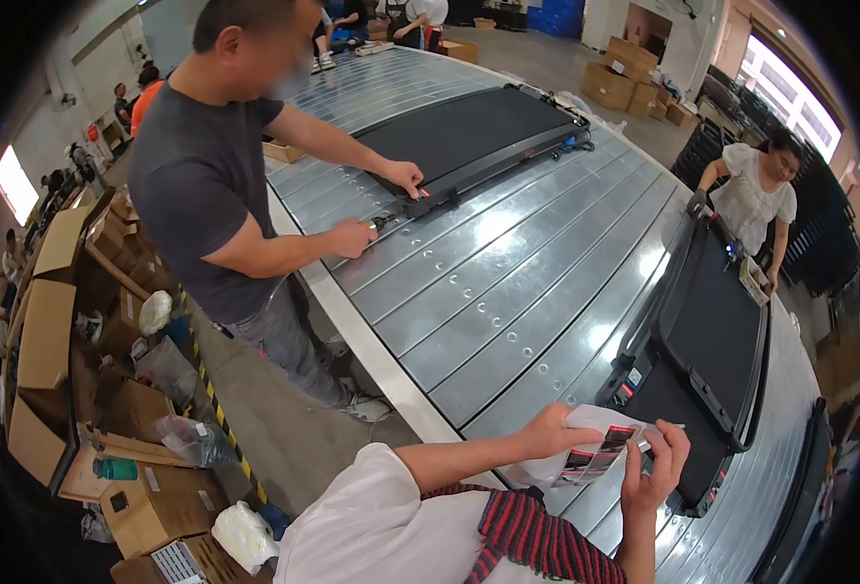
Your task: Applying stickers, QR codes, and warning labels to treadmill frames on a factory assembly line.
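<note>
My left hand (550, 434) pinches the upper left part of a thin white label sheet (585, 471) that carries black and red stickers. At the sheet's right edge, my right hand (656, 465) has its thumb and fingers curled round it. The sheet is held above the ribbed metal table (488, 389). Just beyond my hands lies a long black framed panel (717, 326), with small red and white labels (632, 382) on its near left end. What exactly my right fingertips pinch is hard to make out.
A co-worker (206, 165) on the left works with a tool at another black panel (478, 131). A second co-worker (756, 195) stands at the far right by my panel. Cardboard boxes (147, 501) and plastic bags (196, 440) crowd the lower left floor.
</note>
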A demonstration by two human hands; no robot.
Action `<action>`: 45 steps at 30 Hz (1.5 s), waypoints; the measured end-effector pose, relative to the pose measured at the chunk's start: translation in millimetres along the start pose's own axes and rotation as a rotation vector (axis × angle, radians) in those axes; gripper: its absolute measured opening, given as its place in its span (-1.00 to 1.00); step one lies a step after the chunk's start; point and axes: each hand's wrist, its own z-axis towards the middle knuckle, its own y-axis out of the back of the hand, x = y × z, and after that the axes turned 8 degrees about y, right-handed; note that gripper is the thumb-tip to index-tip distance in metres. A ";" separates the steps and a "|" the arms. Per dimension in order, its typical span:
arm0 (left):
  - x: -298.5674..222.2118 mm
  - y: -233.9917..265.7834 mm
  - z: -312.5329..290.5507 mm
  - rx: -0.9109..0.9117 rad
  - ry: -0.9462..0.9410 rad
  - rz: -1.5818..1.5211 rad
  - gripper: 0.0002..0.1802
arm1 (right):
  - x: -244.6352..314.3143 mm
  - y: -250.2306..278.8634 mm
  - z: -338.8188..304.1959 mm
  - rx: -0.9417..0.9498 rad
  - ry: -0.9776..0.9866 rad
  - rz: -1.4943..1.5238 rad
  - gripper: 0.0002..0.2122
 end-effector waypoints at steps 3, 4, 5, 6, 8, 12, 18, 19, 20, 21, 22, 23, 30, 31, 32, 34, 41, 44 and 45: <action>-2.1 1.8 0.1 -0.021 0.031 -0.075 -0.67 | -6.8 -6.5 -8.6 0.066 -0.347 0.314 -0.70; 0.7 1.6 0.2 -0.021 0.021 -0.081 -0.65 | -4.4 -9.2 -8.7 0.103 -0.473 0.390 -0.72; 3.1 0.3 -1.3 -0.022 0.011 -0.086 -0.64 | -6.4 -13.3 -16.0 0.109 -0.580 0.570 -0.74; 3.0 -0.7 -1.7 -0.021 0.014 -0.092 -0.64 | -9.9 -18.3 -22.5 0.111 -0.686 0.748 -0.76; 1.8 -4.0 -7.1 -0.022 0.018 -0.045 -0.66 | -9.8 -21.3 -30.6 0.126 -0.721 0.858 -0.82; -6.6 -1.3 -7.8 -0.114 0.149 0.166 -0.66 | -9.3 -26.0 -30.8 0.161 -0.746 0.796 -0.91; -8.4 -8.5 -14.7 -0.351 0.171 -0.016 -0.64 | -12.3 -35.6 -18.4 0.215 -0.663 0.765 -0.84; -5.3 -10.0 -10.4 -0.350 0.097 -0.069 -0.62 | -17.0 -36.9 -19.8 0.214 -0.704 0.785 -0.84; -0.9 -12.2 -5.7 -0.323 0.108 -0.069 -0.62 | -21.8 -37.0 -22.6 0.213 -0.739 0.808 -0.83; 4.2 -13.3 -3.2 -0.321 0.116 -0.095 -0.60 | -25.3 -38.5 -27.6 0.195 -0.768 0.870 -0.82; 5.6 -15.8 -1.3 -0.323 0.119 -0.119 -0.58 | -28.8 -38.1 -31.5 0.186 -0.776 0.866 -0.82; 3.6 -19.7 0.1 -0.333 0.134 -0.120 -0.55 | -32.4 -37.1 -33.5 0.165 -0.782 0.930 -0.82; -10.1 -41.9 -7.6 -0.402 0.056 -0.140 -0.56 | -35.0 -36.2 -36.2 0.115 -0.780 1.074 -0.87; -12.3 -43.5 -12.1 -0.423 0.049 -0.120 -0.58 | -30.4 -36.1 -32.8 -0.008 -0.623 0.844 -0.90; -14.8 -45.4 -16.8 -0.449 0.038 -0.098 -0.61 | -25.0 -35.4 -28.8 -0.136 -0.462 0.620 -0.91; -9.5 -45.9 -19.0 -0.552 0.224 0.293 -0.67 | -20.7 -26.1 -35.1 -0.163 -0.296 0.551 -0.89; -1.8 -73.9 -15.6 -0.301 -0.011 0.082 -0.69 | -30.7 -19.4 -65.3 0.030 -0.389 0.859 -0.83; -7.6 -77.4 -22.9 -0.359 -0.038 0.198 -0.69 | -30.9 -15.3 -61.2 0.048 -0.329 0.936 -0.87; -7.9 -78.2 -21.4 -0.367 -0.041 0.200 -0.69 | -33.3 -14.1 -59.5 0.050 -0.300 0.930 -0.88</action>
